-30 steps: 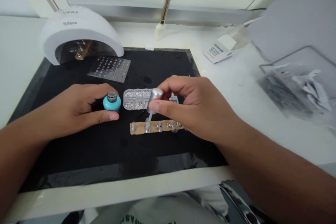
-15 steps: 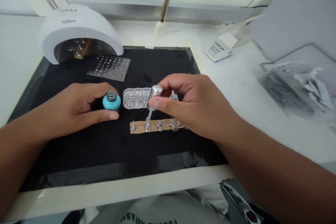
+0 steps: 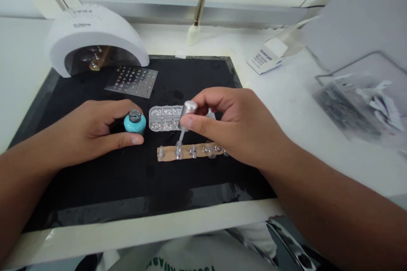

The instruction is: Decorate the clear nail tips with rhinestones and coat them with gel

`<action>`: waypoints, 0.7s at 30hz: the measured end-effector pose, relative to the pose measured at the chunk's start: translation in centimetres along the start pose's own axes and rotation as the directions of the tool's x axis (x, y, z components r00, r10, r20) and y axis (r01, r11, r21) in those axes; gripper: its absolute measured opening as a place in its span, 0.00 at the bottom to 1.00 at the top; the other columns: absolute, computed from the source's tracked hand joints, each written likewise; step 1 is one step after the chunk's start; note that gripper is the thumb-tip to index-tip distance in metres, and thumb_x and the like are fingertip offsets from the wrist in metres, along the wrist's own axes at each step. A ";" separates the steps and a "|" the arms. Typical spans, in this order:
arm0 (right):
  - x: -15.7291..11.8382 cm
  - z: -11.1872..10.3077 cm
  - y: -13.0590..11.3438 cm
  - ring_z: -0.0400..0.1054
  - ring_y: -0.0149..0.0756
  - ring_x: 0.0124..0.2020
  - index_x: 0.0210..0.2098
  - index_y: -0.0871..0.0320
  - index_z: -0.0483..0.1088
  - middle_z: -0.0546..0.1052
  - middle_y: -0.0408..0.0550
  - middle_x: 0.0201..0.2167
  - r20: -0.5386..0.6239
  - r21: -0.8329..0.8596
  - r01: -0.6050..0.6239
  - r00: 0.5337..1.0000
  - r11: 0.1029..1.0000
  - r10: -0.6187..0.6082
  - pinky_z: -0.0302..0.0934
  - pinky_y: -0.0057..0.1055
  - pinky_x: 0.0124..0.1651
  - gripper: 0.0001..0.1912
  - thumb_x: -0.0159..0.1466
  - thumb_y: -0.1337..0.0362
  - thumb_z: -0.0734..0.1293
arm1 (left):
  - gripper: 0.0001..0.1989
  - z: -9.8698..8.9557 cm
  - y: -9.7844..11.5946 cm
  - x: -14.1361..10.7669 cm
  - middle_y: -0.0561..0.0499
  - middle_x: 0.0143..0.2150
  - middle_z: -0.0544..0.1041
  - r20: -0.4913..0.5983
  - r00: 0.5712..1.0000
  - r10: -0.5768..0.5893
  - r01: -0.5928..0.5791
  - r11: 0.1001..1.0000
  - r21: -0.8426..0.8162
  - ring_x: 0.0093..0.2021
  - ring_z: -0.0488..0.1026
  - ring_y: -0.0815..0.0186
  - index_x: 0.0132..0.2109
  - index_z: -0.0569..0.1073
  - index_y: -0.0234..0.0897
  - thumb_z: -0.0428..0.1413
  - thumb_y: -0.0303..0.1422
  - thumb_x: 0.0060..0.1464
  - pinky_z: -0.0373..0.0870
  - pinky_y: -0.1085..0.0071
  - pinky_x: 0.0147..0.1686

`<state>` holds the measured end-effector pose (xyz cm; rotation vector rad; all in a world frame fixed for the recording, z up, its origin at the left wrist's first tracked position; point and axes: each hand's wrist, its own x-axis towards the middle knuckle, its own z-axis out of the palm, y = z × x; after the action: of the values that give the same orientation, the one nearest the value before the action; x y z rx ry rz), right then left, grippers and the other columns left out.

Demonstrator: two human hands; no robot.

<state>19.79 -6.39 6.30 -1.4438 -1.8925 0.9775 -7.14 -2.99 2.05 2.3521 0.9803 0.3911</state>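
Observation:
My left hand (image 3: 98,129) holds a round turquoise bottle (image 3: 135,123) with an uncapped clear neck, its fingers and thumb around it on the black mat (image 3: 121,178). Pinched in my right hand (image 3: 229,125) is a silver cap with a brush (image 3: 188,115), tilted, its tip at the second clear nail tip (image 3: 179,151) from the left. Several decorated nail tips sit along a tan strip (image 3: 168,153); its right end is hidden under my right hand. Behind the strip lies a clear compartment case (image 3: 163,119) of small shiny stones, partly covered by the cap and my fingers.
A white arched lamp (image 3: 95,29) stands at the back left, with a sticker sheet (image 3: 135,81) before it. Behind the mat is a bottle with a gold cap (image 3: 195,27). An alcohol pads box (image 3: 265,57) and a plastic bag (image 3: 362,101) lie to the right.
The cap and brush in my right hand have shifted very slightly up and to the left. My left hand and the bottle look almost unmoved.

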 end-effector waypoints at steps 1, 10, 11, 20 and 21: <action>0.0 0.0 0.0 0.57 0.23 0.21 0.28 0.61 0.76 0.70 0.37 0.20 -0.001 -0.004 0.001 1.000 1.000 -0.001 0.47 0.26 0.25 0.08 0.61 0.63 0.74 | 0.14 0.0 0.0 0.0 0.60 0.39 0.81 0.004 1.000 -0.004 0.004 1.000 0.001 0.36 0.77 0.71 0.47 0.75 0.43 0.58 0.48 0.64 0.69 0.80 0.37; 0.0 -0.1 0.0 0.52 0.22 0.19 0.27 0.60 0.75 0.68 0.35 0.19 -0.023 -0.015 -0.003 1.000 1.000 0.003 0.45 0.28 0.24 0.10 0.62 0.63 0.74 | 0.15 0.0 0.1 -0.2 0.60 0.38 0.81 -0.005 1.000 -0.004 0.004 1.000 -0.012 0.35 0.77 0.71 0.45 0.75 0.42 0.58 0.48 0.63 0.69 0.79 0.35; 0.0 -0.1 0.0 0.52 0.22 0.19 0.27 0.60 0.74 0.68 0.35 0.19 -0.025 -0.016 -0.001 1.000 1.000 0.001 0.45 0.28 0.24 0.10 0.62 0.63 0.74 | 0.15 -0.1 0.1 -0.2 0.59 0.38 0.81 -0.006 1.000 -0.005 0.004 1.000 -0.009 0.35 0.77 0.70 0.45 0.75 0.42 0.58 0.48 0.63 0.69 0.79 0.36; 0.0 0.0 0.1 0.53 0.22 0.20 0.27 0.60 0.74 0.68 0.36 0.19 -0.028 -0.026 0.006 1.000 1.000 -0.007 0.44 0.27 0.24 0.11 0.62 0.62 0.74 | 0.15 0.0 0.1 -0.1 0.59 0.39 0.81 0.001 1.000 -0.027 0.027 1.000 -0.011 0.36 0.77 0.70 0.46 0.75 0.42 0.58 0.48 0.63 0.69 0.78 0.36; 0.0 0.0 0.1 0.53 0.22 0.20 0.27 0.60 0.74 0.68 0.36 0.19 -0.027 -0.020 0.003 1.000 1.000 -0.004 0.44 0.27 0.24 0.11 0.62 0.62 0.74 | 0.15 0.0 0.1 -0.1 0.59 0.39 0.81 0.004 1.000 -0.026 0.026 1.000 -0.011 0.36 0.77 0.70 0.46 0.75 0.42 0.58 0.48 0.63 0.69 0.79 0.36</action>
<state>19.87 -6.37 6.27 -1.4573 -1.8903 0.9353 -7.15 -3.13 2.09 2.3272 1.0028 0.3808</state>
